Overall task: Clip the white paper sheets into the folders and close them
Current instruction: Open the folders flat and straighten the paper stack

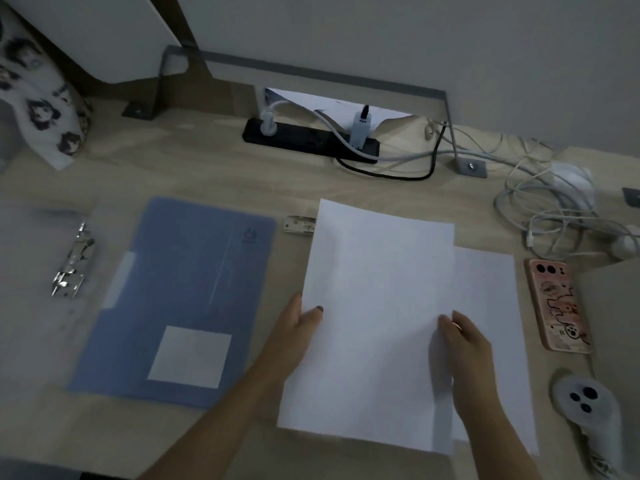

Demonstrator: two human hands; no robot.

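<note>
A white paper sheet [374, 317] is held slightly above the desk, my left hand [301, 327] pinching its left edge and my right hand [464, 337] gripping its right edge. Under it lies another white sheet [491, 306], sticking out to the right. A closed blue folder [180, 299] with a white label lies to the left. Further left is an open translucent folder [31, 271] with a metal clip mechanism [71, 268]. A small metal clip [298, 224] peeks out beside the held sheet's top left corner.
A pink phone [557, 306] and a white controller [581, 407] lie at the right. A black power strip [311, 140], tangled cables [554, 209] and a metal stand [304, 71] occupy the back of the wooden desk [207, 174]. A patterned cloth [38, 98] is at the back left.
</note>
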